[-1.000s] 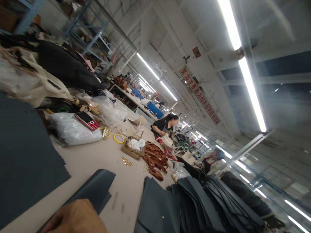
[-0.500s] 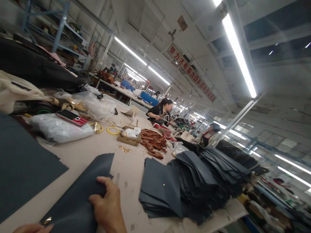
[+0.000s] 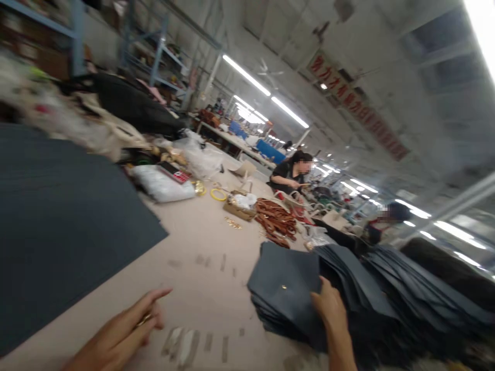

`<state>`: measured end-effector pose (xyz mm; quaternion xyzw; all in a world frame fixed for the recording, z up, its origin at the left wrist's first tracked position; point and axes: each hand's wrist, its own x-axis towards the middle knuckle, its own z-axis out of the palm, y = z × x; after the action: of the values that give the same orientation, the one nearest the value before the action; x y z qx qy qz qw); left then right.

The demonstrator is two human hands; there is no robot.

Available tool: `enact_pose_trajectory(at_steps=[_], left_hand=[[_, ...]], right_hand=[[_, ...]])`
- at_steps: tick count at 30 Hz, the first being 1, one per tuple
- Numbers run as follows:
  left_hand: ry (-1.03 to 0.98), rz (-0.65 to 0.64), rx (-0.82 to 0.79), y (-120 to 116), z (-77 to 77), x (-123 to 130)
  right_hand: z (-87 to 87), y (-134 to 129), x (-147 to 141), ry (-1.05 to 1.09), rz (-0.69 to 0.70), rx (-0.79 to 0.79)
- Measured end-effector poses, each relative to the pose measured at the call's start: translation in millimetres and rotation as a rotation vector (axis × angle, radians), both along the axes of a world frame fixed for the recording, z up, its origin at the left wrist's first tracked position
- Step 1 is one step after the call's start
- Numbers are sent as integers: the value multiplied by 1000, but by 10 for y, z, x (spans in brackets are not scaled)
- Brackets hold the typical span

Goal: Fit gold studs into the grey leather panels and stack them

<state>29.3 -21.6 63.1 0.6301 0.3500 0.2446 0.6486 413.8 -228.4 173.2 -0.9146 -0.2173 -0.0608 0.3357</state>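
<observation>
My right hand (image 3: pixel 331 311) is at the right edge of the top dark blue-grey leather panel (image 3: pixel 288 273), its thumb and fingers gripping that edge. This panel lies on a stack of similar pieces and has a small gold fitting in its middle. Over the bare tabletop at the lower left, my left hand (image 3: pixel 122 330) has its index finger stretched out. Its other fingers are curled around a small gold metal piece (image 3: pixel 144 319), blurred and partly hidden. A large dark sheet pile (image 3: pixel 73 226) lies to the left of this hand.
More fanned panel stacks (image 3: pixel 421 288) stand at the right. Farther back are brown straps (image 3: pixel 275 219), a small cardboard box (image 3: pixel 238 210), loose gold fittings (image 3: pixel 232 222), a yellow tape roll (image 3: pixel 218 194) and a phone (image 3: pixel 175 172) on a plastic bag. A co-worker (image 3: pixel 292 172) is across the table.
The panel with the gold fitting has left the near tabletop. My right hand has moved right to the stack, and more of my left hand shows. The view has swung left.
</observation>
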Motion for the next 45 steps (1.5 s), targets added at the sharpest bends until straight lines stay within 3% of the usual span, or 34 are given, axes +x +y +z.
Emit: enact_pose_trajectory(at_steps=[2,4,7,9,14,17,20,25,28,30,32,34,37,40,43,45], left_hand=[[-36,-116,-8,-38,39,-103],[-123,-143,-47,-54,107,-118],[-204,-100,-102,-64,199,-80],[-234,-95,-144,-72,241,-81],[-231,-97,-97,-53,298,-215],[-217,-130,-35,-2,309,-320],[-251,-176,-126,73,306,-413],[-451,-255,-409,138,242,-535],[-521,-249,-460,126,161,-621],[-529,-209,-453,119,115,-701],[-479,-101,-425,121,91,-807],[-376,88,-387,134,79,-940],[-197,423,-321,162,37,-1167],[-97,673,-236,186,-88,-1367],[-64,751,-202,194,-270,-1484],[-85,758,-200,192,-367,-1509]], right_hand=[[-192,-31,9,-79,-69,-132],[-414,83,-136,-12,24,-149],[-669,415,-721,220,367,-6],[-740,682,-1240,294,594,80],[-649,1239,-2256,253,1031,214],[-535,1441,-2522,94,1306,251],[-463,1586,-2623,-129,1497,211],[-471,1768,-2689,-268,1621,179],[-533,1867,-2715,-299,1734,225],[-594,1944,-2736,-195,1778,227],[-662,2052,-2778,-28,1713,187],[-730,2215,-2854,66,1555,159],[-818,2569,-3026,-5,1423,190],[-887,2934,-3210,-179,1460,162],[-922,3099,-3316,-370,1480,45],[-900,3051,-3298,-407,1498,-76]])
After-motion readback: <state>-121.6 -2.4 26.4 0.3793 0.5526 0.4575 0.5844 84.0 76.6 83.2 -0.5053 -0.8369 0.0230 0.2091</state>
